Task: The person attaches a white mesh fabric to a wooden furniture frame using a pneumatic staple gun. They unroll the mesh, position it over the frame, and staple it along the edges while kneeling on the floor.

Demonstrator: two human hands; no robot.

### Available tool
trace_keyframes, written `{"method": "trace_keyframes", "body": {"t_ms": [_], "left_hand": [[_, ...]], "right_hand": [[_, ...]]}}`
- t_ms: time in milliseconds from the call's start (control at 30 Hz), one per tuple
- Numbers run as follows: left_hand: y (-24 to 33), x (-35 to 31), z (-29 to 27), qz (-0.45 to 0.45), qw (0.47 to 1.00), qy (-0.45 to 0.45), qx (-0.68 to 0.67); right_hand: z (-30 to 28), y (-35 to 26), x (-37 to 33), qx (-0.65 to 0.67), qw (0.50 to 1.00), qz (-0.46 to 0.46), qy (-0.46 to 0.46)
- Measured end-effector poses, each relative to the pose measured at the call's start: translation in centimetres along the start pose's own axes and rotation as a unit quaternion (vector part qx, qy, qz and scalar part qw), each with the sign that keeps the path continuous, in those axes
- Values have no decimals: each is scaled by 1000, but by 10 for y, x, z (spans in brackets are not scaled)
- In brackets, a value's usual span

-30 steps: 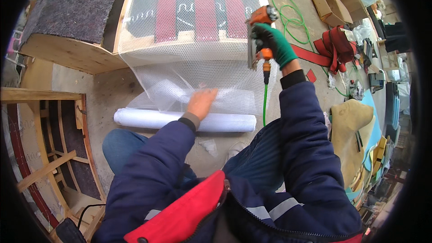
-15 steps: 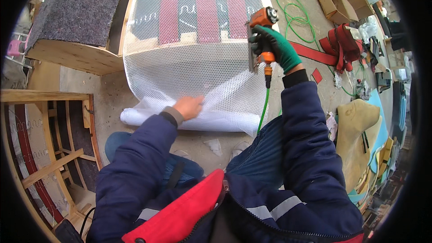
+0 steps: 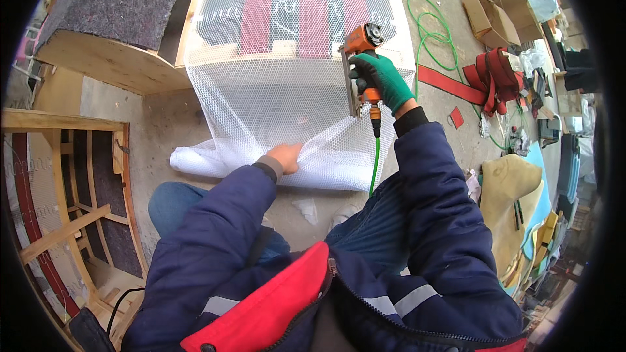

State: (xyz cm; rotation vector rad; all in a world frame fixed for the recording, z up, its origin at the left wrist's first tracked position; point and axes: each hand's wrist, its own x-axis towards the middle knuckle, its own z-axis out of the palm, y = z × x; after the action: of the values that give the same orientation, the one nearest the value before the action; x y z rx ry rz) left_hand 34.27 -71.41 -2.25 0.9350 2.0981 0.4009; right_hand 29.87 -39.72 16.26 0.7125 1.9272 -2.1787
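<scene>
Roll of white mesh [image 3: 195, 160] on the floor [image 3: 156, 114], nearest. Left hand [image 3: 285, 157], bare: fingers closed on the mesh sheet [image 3: 251, 101] just above the roll; one second ago it lay flatter, looser. Folds now fan out from the grip; judged as slack being taken up. Right hand [image 3: 386, 81], green-gloved, wrapped firmly around an orange air tool [image 3: 357, 40], shifted left over the sheet; whether its nose touches mesh is unclear from above. Farther: sheet overlies wooden frame [image 3: 189, 26] and red straps [image 3: 313, 0].
</scene>
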Motion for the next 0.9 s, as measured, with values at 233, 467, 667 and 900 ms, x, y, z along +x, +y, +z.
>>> {"method": "trace_keyframes", "body": {"t_ms": [233, 467, 667, 900], "left_hand": [[-3, 0, -5, -5, 1000, 3, -31], [1, -10, -7, 7, 998, 35, -50], [-2, -9, 0, 2, 998, 48, -41], [1, -17, -7, 11, 996, 64, -54]], "right_hand": [[26, 0, 9, -72, 997, -4, 5], [55, -6, 18, -96, 995, 7, -19], [79, -7, 29, -83, 995, -13, -46], [116, -4, 47, -116, 990, 1, -79]]}}
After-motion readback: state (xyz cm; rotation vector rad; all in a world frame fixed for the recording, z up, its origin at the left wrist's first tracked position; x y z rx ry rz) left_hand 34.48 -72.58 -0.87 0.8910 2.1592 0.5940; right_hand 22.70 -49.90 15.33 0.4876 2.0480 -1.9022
